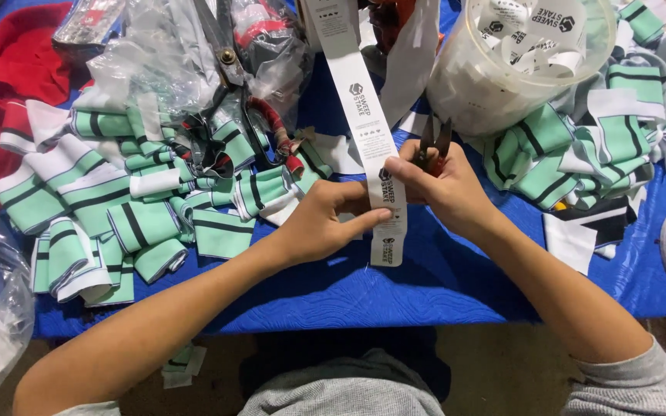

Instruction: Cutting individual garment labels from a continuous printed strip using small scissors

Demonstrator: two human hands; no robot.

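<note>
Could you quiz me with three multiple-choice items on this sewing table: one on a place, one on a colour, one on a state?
1. Where is the round plastic tub of cut labels?
A. far right of the table
B. on the floor
C. under the red cloth

2. What colour is the cloth covering the table?
A. yellow
B. blue
C. white

3. What is the right hand doing?
A. lying flat and empty
B. gripping small snips at the label strip
C. holding a cup

Answers:
1 A: the tub stands at the top right, among striped green and white knit pieces.
2 B: the table cover is blue.
3 B: the right hand grips small snips against the white label strip, which the left hand pinches lower down.
</note>
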